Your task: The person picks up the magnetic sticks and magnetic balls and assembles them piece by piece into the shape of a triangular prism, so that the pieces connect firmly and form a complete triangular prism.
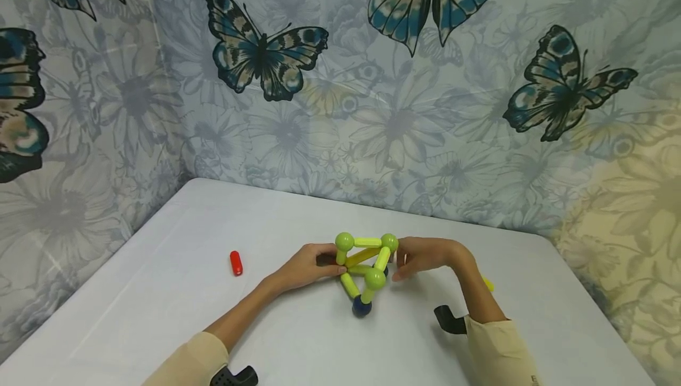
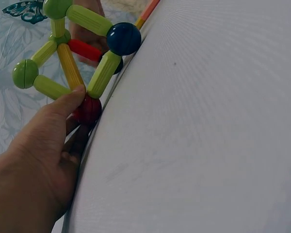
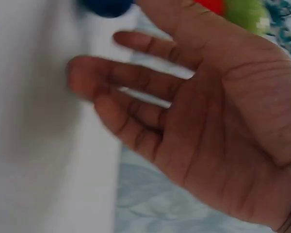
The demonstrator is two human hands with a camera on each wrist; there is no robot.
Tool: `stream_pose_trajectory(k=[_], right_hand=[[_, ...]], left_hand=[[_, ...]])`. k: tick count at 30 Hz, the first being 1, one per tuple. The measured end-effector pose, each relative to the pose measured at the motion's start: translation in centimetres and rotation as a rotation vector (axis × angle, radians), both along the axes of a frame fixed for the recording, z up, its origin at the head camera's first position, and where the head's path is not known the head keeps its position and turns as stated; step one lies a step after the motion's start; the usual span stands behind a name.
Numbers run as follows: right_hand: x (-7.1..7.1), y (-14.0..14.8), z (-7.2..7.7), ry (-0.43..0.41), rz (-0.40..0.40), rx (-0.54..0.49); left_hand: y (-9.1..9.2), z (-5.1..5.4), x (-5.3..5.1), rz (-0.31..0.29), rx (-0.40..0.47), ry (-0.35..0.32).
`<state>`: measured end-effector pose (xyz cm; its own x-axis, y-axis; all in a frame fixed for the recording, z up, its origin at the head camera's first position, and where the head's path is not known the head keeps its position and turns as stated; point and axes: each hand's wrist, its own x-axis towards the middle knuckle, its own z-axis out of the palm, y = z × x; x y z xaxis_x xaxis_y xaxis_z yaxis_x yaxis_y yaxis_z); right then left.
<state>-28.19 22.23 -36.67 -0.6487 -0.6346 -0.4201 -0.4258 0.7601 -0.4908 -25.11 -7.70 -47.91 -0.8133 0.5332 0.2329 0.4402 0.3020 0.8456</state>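
Observation:
A frame of magnetic rods and balls (image 1: 382,258) stands on the white table, mostly lime green, with dark blue balls at its base. My left hand (image 1: 305,269) holds it from the left, thumb against a red ball (image 2: 89,111) at a lower corner. In the left wrist view, yellow and red rods (image 2: 85,50) run within the frame next to a blue ball (image 2: 123,39). My right hand (image 1: 428,254) is close to the frame's right side, fingers loosely bent; its palm (image 3: 223,126) holds nothing visible. Whether its thumb touches the frame is hidden.
A loose red rod (image 1: 236,263) lies on the table (image 1: 298,339) to the left. Partly behind the right forearm is a yellow piece (image 1: 487,284). A butterfly-patterned wall covering (image 1: 399,138) rises along the table's back and left sides.

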Motion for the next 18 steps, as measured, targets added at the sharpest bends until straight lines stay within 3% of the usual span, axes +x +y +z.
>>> stream_pose_trajectory(k=[3,7,9,12,15,18], right_hand=[[-1.1,-0.3,-2.1,-0.076,0.068,-0.102],[-1.3,-0.9,-3.0,-0.127,0.065,-0.178],[-1.4,-1.0,-3.1,-0.139,0.038,-0.175],[-1.5,-1.1,-3.2,-0.149,0.036,-0.179],[-1.5,-1.2,-3.3,-0.151,0.052,-0.191],[-1.6,-1.4,-3.3,-0.146,0.052,-0.192]], left_hand=[[-0.1,0.0,0.0,-0.011,0.005,-0.006],[-0.3,0.6,-0.2,-0.054,-0.036,-0.033],[-0.7,1.6,-0.3,-0.077,-0.096,-0.040],[-2.1,4.2,-0.3,-0.081,-0.227,-0.031],[-4.6,7.3,0.1,0.011,-0.416,0.005],[-7.9,9.7,0.9,0.208,-0.690,-0.015]])
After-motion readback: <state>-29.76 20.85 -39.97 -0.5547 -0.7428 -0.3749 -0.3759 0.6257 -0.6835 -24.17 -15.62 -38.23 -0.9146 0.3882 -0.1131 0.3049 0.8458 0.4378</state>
